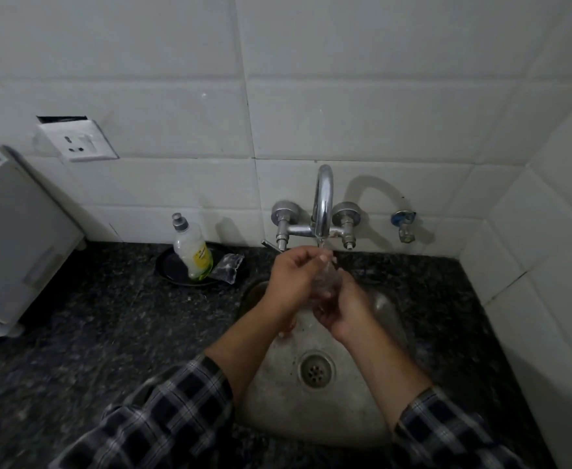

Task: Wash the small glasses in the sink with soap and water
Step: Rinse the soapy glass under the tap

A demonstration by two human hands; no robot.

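Note:
A small clear glass is held over the steel sink, right under the chrome tap spout. Water runs from the spout onto it. My left hand grips the glass from the left, its fingers curled over the rim. From below and the right, my right hand wraps its fingers around the lower part. The glass is blurred and mostly hidden by both hands. Another clear glass seems to lie in the sink at the right.
A dish soap bottle stands on a black plate with a clear plastic packet on the dark granite counter left of the sink. A white appliance sits far left. Tiled walls close the back and right.

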